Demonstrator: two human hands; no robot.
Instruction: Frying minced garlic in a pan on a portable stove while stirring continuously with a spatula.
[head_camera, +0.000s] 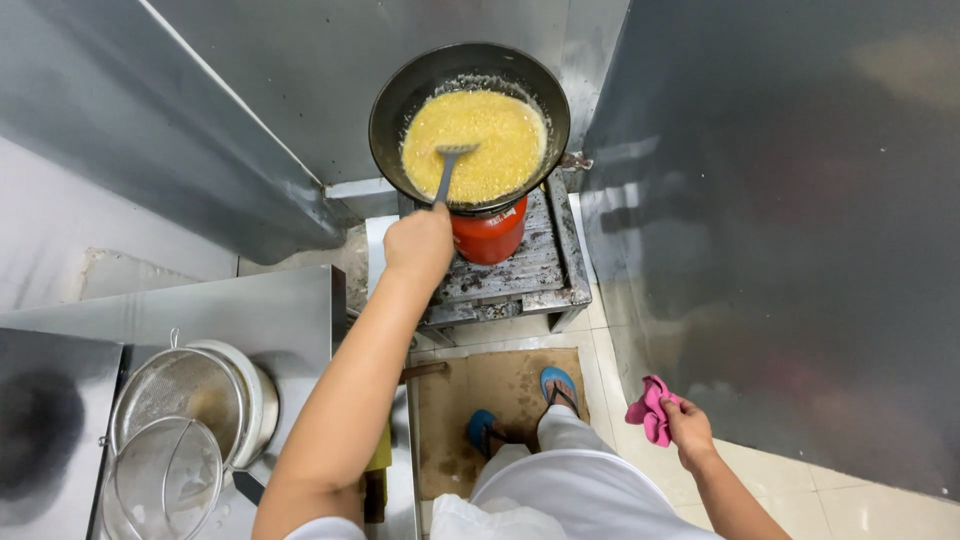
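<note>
Yellow batter fills the wok on the burner, mid-stir: the left hand is closed round the spatula (blade in the mix), the right hand clutching a pink cloth; steady sweeps seem needed next.
</note>
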